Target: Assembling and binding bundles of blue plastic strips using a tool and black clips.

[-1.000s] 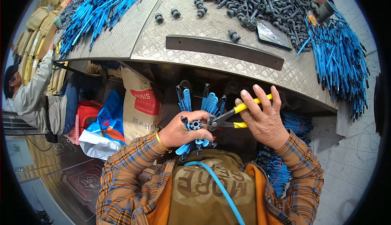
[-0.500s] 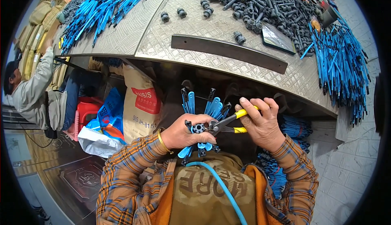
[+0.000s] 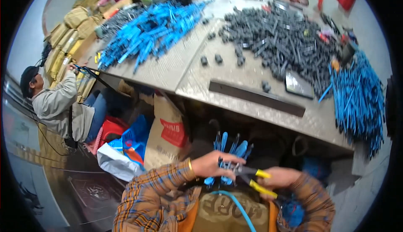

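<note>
A bundle of blue plastic parts (image 3: 228, 156) was found held low in the view, below the near edge of the tabletop (image 3: 189, 70) and close to the person's chest. The left hand (image 3: 212, 165) was seen wrapped about the bundle, its fingers (image 3: 231, 160) curled and pressed together over the blue pieces. The right hand (image 3: 281, 177) was noted just beside it, its fingers closed around the yellow handles of a pair of pliers (image 3: 256, 179), whose dark head was directed at the bundle; whether the head touched the parts could not be told. On the tabletop, a heap of blue parts (image 3: 151, 30) was recorded at the left, a heap of dark grey pieces (image 3: 285, 43) at the middle and right, and a further pile of blue parts (image 3: 359, 102) at the right edge. A long dark flat bar (image 3: 256, 97) was observed lying near the front edge. Under the tabletop, a brown sack (image 3: 168, 131) and a blue bag (image 3: 132, 142) were seen. Another person in a grey jacket (image 3: 54, 102) was noted seated at the far left, well apart.
</note>
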A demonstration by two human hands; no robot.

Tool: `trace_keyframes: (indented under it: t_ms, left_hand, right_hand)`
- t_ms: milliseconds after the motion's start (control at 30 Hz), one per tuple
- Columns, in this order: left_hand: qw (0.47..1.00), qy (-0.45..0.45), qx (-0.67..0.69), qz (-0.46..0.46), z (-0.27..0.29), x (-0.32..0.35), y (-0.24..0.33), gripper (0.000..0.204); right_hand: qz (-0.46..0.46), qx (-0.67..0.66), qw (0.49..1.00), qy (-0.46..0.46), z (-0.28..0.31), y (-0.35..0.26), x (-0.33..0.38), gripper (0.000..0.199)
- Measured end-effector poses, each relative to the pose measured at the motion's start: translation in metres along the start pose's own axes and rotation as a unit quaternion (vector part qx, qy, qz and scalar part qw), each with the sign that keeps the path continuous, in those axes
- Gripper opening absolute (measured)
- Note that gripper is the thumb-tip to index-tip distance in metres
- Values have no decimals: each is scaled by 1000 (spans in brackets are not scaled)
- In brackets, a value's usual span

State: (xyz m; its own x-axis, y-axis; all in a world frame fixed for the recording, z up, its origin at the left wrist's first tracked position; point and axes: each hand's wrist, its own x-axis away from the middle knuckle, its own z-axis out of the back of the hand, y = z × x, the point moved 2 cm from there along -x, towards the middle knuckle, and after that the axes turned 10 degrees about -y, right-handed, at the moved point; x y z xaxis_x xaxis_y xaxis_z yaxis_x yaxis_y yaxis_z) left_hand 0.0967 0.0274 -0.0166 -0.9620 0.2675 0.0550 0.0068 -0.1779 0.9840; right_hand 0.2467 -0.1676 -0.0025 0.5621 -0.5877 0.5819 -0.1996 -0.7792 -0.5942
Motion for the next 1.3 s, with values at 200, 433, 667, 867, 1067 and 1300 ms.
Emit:
trace_keyframes:
  t_ms: [200, 433, 667, 867, 1067, 1300]
  left_hand:
    - [998, 19, -57, -5, 1, -1, -12, 38]
    - [999, 5, -1, -32, -2, -8, 10, 28]
    - [999, 28, -14, -38, 2, -10, -4, 22]
    - [997, -59, 6, 47, 5, 0, 7, 40]
    - [1000, 3, 15, 4, 9, -14, -2, 37]
    - [998, -55, -20, -22, 0, -12, -2, 33]
  right_hand:
    - [169, -221, 924, -262, -2, 41, -36, 30]
    - [-31, -134, 990, 22, 3, 23, 7, 48]
    - [121, 595, 751, 259, -27, -29, 28, 53]
    - [57, -154, 986, -34, -7, 38, -14, 50]
    - [157, -92, 980, -77, 7, 58, -17, 48]
    - [97, -250, 945, -186, 6, 88, -37, 50]
